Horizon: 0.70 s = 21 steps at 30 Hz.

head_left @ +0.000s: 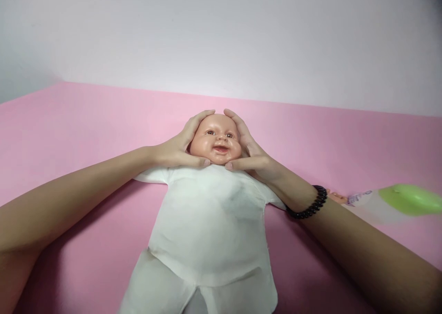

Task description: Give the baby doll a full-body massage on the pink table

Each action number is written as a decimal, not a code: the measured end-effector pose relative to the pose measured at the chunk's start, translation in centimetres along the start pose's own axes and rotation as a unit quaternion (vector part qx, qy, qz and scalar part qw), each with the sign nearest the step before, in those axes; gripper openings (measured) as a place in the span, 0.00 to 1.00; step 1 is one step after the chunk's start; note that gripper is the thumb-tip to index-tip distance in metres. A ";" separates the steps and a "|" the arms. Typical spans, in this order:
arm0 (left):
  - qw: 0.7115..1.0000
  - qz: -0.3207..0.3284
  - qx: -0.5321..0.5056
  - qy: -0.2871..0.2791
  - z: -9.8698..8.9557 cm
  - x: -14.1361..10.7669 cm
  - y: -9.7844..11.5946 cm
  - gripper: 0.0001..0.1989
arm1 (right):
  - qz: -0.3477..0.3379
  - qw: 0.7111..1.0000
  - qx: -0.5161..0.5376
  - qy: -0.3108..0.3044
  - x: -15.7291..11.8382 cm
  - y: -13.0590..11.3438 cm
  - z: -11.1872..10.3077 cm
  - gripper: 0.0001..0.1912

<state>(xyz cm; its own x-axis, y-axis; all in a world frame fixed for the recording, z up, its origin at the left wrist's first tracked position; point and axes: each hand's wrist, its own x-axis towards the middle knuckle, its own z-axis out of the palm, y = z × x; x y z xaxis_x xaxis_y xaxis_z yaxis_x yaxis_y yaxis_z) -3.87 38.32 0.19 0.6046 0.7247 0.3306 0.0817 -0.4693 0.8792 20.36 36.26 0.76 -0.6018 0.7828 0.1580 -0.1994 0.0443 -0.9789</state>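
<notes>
A baby doll [214, 217] with a white cloth body and a hard, bald head lies on its back on the pink surface, head away from me. My left hand [183, 148] cups the left side of its head, thumb under the chin and fingers curving up to the crown. On the other side, my right hand [250, 148] mirrors this, its thumb below the jaw and its fingers along the temple. Both thumb tips lie close together at the neck. The back of the head and the doll's feet are hidden or out of view.
A pink surface [103, 116] spreads beneath the doll and meets a pale wall [221, 37] at the back. Beyond my right forearm lies a bottle [407, 199] with a bright green part, partly blurred. A black coil band [312, 206] circles my right wrist.
</notes>
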 end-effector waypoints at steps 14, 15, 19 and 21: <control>0.999 0.018 0.034 0.014 0.5 0.0 -0.7 0.58 | -0.002 0.999 -0.032 -0.008 0.1 0.2 0.0 0.63; 0.999 0.019 0.030 0.013 0.5 0.0 -0.8 0.58 | 0.000 1.000 -0.027 -0.007 0.0 0.2 0.1 0.62; 0.999 0.020 0.036 -0.003 0.0 0.0 -0.8 0.57 | 0.002 1.000 -0.007 0.000 -0.2 0.1 0.3 0.59; 0.999 0.027 0.040 -0.011 -0.2 0.0 -0.7 0.56 | 0.002 1.000 -0.006 0.001 -0.2 0.2 0.3 0.59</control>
<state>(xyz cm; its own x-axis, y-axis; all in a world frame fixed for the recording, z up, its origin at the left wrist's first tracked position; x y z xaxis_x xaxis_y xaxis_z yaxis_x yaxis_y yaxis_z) -4.09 38.72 -0.37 0.6273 0.6866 0.3675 0.1114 -0.5461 0.8303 20.21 35.91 0.62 -0.6007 0.7844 0.1546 -0.1881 0.0493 -0.9809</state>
